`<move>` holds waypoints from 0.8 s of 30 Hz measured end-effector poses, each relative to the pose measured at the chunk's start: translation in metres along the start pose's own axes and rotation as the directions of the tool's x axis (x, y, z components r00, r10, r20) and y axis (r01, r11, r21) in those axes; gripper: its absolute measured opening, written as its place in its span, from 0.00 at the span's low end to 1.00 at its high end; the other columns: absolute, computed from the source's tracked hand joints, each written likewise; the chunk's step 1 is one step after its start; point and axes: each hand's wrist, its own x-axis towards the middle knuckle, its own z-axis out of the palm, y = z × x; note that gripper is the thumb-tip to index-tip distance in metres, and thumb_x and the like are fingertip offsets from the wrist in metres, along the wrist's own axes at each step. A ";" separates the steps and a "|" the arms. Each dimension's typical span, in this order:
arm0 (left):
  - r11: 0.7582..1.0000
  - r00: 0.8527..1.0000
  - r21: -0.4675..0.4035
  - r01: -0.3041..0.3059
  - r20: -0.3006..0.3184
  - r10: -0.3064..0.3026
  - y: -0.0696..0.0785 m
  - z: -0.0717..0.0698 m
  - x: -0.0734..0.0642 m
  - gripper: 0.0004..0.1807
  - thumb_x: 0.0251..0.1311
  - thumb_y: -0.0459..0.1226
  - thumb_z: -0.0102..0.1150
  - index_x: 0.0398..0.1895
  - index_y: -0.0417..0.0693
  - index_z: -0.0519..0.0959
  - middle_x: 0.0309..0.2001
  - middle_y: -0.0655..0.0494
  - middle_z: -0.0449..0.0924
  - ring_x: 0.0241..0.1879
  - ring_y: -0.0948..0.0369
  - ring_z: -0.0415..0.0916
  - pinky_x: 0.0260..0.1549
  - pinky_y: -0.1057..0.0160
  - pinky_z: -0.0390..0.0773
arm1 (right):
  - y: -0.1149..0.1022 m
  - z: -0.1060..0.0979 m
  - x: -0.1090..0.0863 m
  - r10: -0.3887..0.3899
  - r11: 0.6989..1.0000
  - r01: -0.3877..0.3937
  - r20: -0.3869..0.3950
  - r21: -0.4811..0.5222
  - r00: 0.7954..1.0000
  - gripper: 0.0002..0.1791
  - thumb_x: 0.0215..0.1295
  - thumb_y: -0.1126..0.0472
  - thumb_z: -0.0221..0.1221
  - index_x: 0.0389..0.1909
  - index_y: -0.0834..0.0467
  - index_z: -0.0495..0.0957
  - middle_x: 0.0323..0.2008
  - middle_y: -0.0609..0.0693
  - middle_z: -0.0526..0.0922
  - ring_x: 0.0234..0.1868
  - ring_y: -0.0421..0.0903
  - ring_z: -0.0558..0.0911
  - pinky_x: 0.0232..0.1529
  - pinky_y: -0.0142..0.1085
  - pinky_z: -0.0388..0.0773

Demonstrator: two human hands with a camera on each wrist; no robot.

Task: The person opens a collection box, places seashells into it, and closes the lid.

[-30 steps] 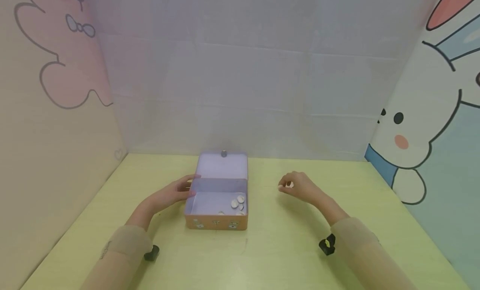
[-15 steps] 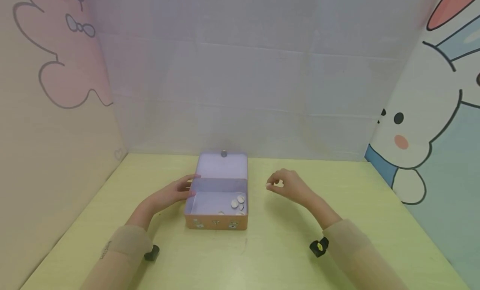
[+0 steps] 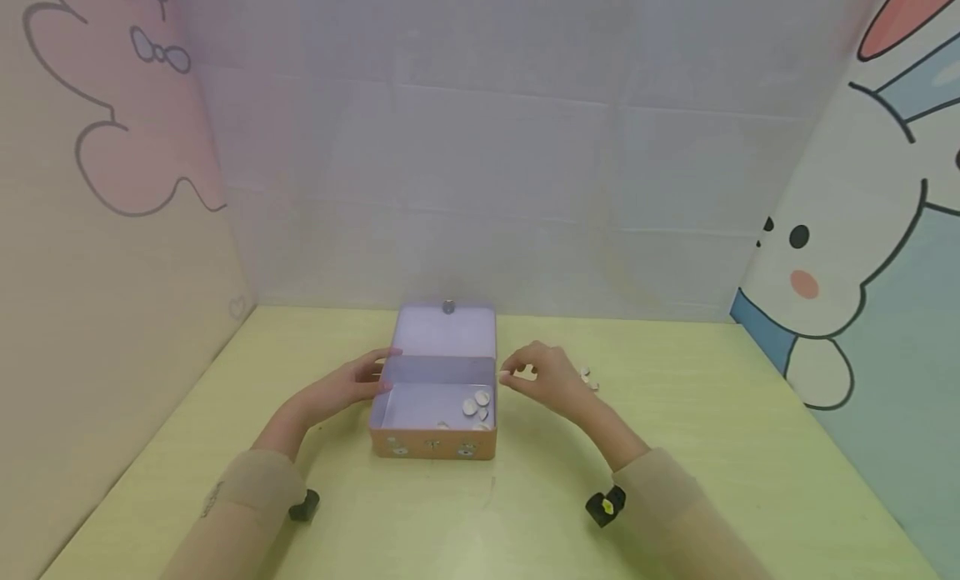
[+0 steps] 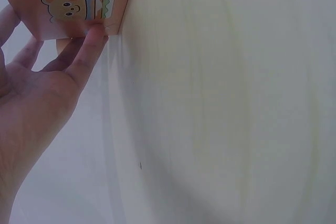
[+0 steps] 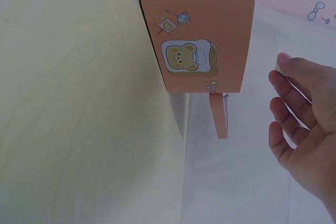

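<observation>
An orange tin box (image 3: pixel 433 445) with a pale lilac inside stands with its lid (image 3: pixel 446 332) folded back. Several small white shells (image 3: pixel 469 407) lie in it, mostly at the right. My left hand (image 3: pixel 352 382) rests against the left side of the box; in the left wrist view a fingertip (image 4: pixel 95 31) touches the printed orange wall. My right hand (image 3: pixel 551 380) is right beside the box's right wall, pinching a small white shell (image 3: pixel 505 374) between thumb and forefinger. In the right wrist view that shell (image 5: pixel 278 68) is mostly hidden by the fingertips.
A few more white shells (image 3: pixel 590 384) lie on the light yellow table (image 3: pixel 675 413) behind the right hand. A pale sheet (image 3: pixel 525 188) hangs at the back, with cartoon-printed walls (image 3: pixel 825 272) on both sides. Dark wrist devices (image 3: pixel 604 507) sit below the sleeves.
My right hand has moved left toward the box with the pinched shell, uncovering shells on the table. My left hand and the box have stayed put.
</observation>
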 end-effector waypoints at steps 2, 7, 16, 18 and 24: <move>1.000 1.000 -0.002 0.000 -0.002 0.000 -0.001 0.000 0.000 0.32 0.67 0.44 0.52 0.72 0.64 0.53 0.71 0.44 0.53 0.70 0.47 0.51 0.64 0.47 0.64 | -0.002 0.005 0.001 0.001 1.000 -0.001 -0.008 0.009 1.000 0.05 0.58 0.57 0.65 0.34 0.53 0.85 0.32 0.42 0.84 0.36 0.41 0.77 0.36 0.37 0.79; 1.000 1.000 -0.006 -0.004 -0.010 0.004 -0.002 0.000 0.001 0.32 0.66 0.44 0.53 0.71 0.65 0.53 0.71 0.45 0.54 0.70 0.47 0.51 0.64 0.48 0.64 | -0.008 0.016 0.002 -0.003 0.999 0.004 -0.032 0.032 0.999 0.05 0.58 0.60 0.65 0.35 0.54 0.85 0.33 0.43 0.84 0.36 0.40 0.77 0.35 0.35 0.79; 1.000 1.000 0.007 -0.015 -0.005 0.015 -0.002 0.001 0.000 0.33 0.67 0.44 0.52 0.72 0.62 0.53 0.71 0.42 0.52 0.70 0.44 0.50 0.64 0.45 0.63 | -0.016 0.037 0.006 -0.033 0.995 0.034 -0.016 0.095 0.999 0.03 0.59 0.62 0.64 0.34 0.55 0.84 0.30 0.43 0.83 0.35 0.45 0.77 0.35 0.39 0.79; 1.000 1.000 0.008 -0.017 -0.007 0.017 -0.001 0.002 0.000 0.33 0.67 0.44 0.52 0.72 0.62 0.53 0.71 0.41 0.51 0.70 0.43 0.49 0.64 0.45 0.63 | -0.017 0.040 0.007 -0.037 0.994 0.039 -0.024 0.102 0.999 0.03 0.58 0.62 0.65 0.33 0.55 0.84 0.30 0.44 0.83 0.35 0.45 0.77 0.34 0.41 0.79; 1.000 1.000 0.004 -0.028 -0.008 0.028 0.001 0.003 0.000 0.33 0.67 0.43 0.52 0.72 0.59 0.52 0.71 0.40 0.51 0.70 0.42 0.49 0.64 0.45 0.63 | -0.016 0.045 0.008 -0.025 0.993 0.026 -0.007 0.112 1.000 0.04 0.58 0.63 0.65 0.34 0.56 0.84 0.32 0.45 0.84 0.35 0.45 0.77 0.36 0.40 0.79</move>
